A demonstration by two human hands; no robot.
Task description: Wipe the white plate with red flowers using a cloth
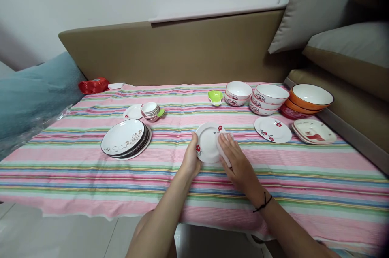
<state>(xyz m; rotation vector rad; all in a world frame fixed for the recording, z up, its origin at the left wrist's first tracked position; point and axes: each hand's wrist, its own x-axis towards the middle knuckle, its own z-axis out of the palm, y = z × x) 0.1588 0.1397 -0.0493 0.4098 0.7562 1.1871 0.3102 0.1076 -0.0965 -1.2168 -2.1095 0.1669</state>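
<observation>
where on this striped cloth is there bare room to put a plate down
Free: the near strip of striped cloth in front of the plate stack, and the near right corner below the square plate. Also the band between small bowls and green dish. Crowded: far right, around the orange bowls, and the centre, where the left hand and right hand hold the flowered plate.

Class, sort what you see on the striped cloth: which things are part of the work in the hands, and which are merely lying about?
In hand:
- small flowered plate, gripped at its edge by the left hand
- white cloth, pressed on the plate by the right hand

Lying about:
- stack of plates
- stacked white bowls
- orange bowls
- green dish
- red packet
</observation>
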